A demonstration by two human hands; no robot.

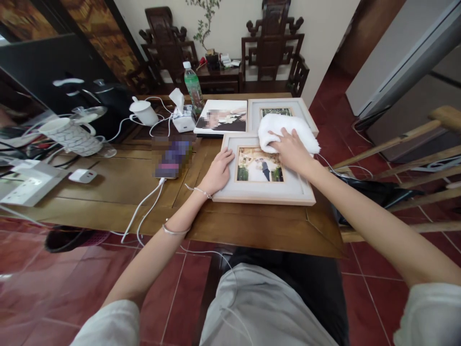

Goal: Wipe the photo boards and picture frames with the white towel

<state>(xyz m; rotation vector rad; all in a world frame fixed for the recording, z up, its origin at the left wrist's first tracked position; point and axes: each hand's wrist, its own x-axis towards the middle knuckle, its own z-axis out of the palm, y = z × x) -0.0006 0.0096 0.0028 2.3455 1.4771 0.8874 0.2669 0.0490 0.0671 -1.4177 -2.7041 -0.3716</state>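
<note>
A light-wood picture frame [230,192] with a couple's photo in its middle lies flat near the table's front edge. My left hand [217,172] grips its left side, fingers curled over the border and thumb side toward the glass. Under my right hand [291,151] is a folded white towel [288,127], pressed onto the upper right of the frame. The towel also covers part of a second light-wood frame [306,109] behind. Left of that one lies a photo panel [226,117], partly blurred out.
On the wooden table [122,182] are a charging phone [173,159], a tissue box [184,118], a green-labelled bottle [193,86], a white teapot [144,113], a patterned mug [70,136] and a power strip [32,180]. A wooden chair [399,139] stands right.
</note>
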